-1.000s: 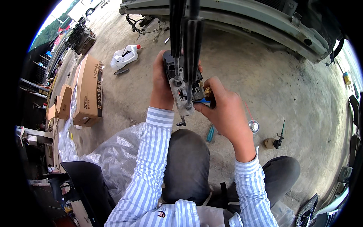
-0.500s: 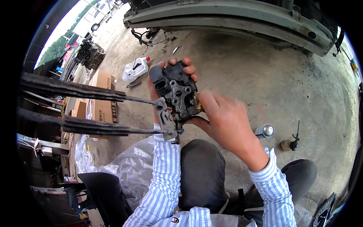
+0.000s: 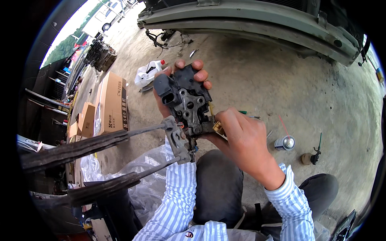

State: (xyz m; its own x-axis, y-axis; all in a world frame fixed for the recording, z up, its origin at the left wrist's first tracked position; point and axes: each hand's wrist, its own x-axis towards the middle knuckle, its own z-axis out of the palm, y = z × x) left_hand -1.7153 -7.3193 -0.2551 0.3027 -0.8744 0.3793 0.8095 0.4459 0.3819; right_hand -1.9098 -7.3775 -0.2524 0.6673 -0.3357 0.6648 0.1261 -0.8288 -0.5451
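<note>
A black car door latch (image 3: 192,105) with a metal plate and an open connector socket is held up in front of me. My left hand (image 3: 202,75) grips it from behind, its fingertips curling over the top edge. Two black-sleeved cables (image 3: 84,148) run from a grey metal bracket (image 3: 177,138) on its lower left side toward the left. At the latch's lower right, my right hand (image 3: 243,134) pinches a small brass-coloured piece (image 3: 218,127) between thumb and fingers. Whether that piece is fixed to the latch I cannot tell.
On the concrete floor stand a spray can (image 3: 285,143) with a red straw, a small brown pot (image 3: 309,158), a white jug (image 3: 149,74) and a cardboard box (image 3: 113,103). A car's bumper beam (image 3: 249,18) spans the far side. Bubble wrap (image 3: 148,201) lies by my left arm.
The latch has turned slightly and its cables have swung lower on the left. My right hand has shifted a little down and right, and more of the brass-coloured piece shows.
</note>
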